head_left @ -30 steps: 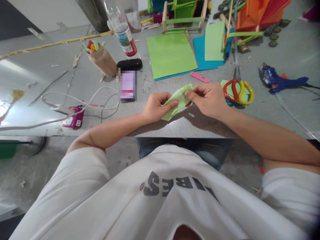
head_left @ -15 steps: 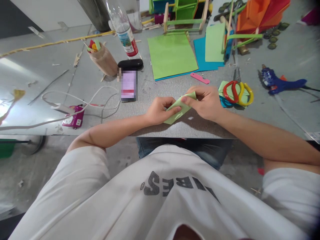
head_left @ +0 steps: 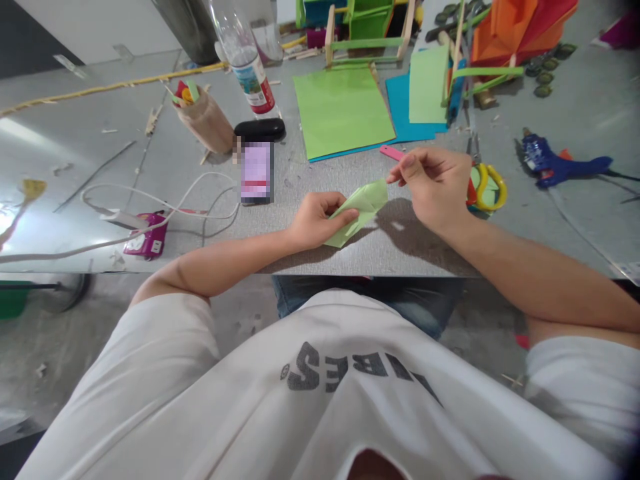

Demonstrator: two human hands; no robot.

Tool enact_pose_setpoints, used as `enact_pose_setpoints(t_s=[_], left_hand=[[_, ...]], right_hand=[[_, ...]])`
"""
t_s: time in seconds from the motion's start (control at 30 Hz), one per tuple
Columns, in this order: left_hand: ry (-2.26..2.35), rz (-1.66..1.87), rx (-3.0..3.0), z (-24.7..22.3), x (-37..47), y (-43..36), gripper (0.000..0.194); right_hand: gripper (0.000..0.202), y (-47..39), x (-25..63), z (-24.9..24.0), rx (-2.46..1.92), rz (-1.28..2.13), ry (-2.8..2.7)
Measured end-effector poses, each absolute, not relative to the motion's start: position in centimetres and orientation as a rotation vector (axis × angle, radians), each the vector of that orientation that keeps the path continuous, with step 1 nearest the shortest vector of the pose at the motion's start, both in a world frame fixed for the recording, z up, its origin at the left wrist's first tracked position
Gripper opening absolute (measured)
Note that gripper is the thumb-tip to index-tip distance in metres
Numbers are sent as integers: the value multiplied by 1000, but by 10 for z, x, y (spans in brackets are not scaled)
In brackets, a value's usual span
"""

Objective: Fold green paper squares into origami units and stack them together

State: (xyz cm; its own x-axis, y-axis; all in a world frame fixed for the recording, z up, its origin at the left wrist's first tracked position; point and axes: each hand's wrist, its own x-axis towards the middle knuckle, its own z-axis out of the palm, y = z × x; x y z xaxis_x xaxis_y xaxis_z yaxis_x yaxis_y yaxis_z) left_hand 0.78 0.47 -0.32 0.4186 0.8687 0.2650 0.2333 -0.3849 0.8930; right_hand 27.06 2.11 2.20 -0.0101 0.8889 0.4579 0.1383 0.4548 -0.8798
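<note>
On the table, grey-topped, by descending size:

Green sheet: square, flat, toward the far side; blue paper showing beneath and to its right.

Bottle: clear, labelled, toward the far side, left of the green sheet; contents, if any, not discernible.

Cup: brown, wood-like, left of the bottle; coloured strips inside, red, yellow and green, protruding past the rim.

Right hand: fingers curled, thumb and fingertips drawn close together beside the folded paper's right tip; contact or grip there impossible to tell.

Left hand: closed in a pinch on the folded paper's left part, thumb on top, fingers behind.

Folded paper: pale green, layered, in the left hand near the middle of the table's near edge, apparently raised off the surface. By judgement, very light, pliable at loose flaps, stiffer along creases, hardly slippery, easily crumpled or torn. Best hold: light, flat pinch across the layered body, away from open flaps and pointed tip.

Pink tool: narrow, beyond the folded paper, partly behind the right hand.
</note>
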Motion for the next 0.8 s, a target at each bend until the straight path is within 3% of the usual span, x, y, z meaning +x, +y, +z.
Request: enact_pose_setpoints(t_s=[0.2, 0.43, 0.6, 0.67, 0.8], left_hand=[[972, 1000, 1854, -2, 8, 5, 50], [944, 997, 1798, -7, 7, 9, 59], [984, 1105, 1636, -17, 10, 18, 76], [964, 1108, 1607, -19, 12, 20, 79], [896, 1042, 1593, -17, 15, 17, 79]], right_hand=[[59, 13, 266, 19, -1040, 884, -1677], [53, 30, 279, 24, -998, 823, -1427], [70, 26, 265, 14, -912, 1263, -1511], [68, 21, 254, 6, -909, 1348, -1567], [59, 20, 246, -2, -965, 1155, -1507]])
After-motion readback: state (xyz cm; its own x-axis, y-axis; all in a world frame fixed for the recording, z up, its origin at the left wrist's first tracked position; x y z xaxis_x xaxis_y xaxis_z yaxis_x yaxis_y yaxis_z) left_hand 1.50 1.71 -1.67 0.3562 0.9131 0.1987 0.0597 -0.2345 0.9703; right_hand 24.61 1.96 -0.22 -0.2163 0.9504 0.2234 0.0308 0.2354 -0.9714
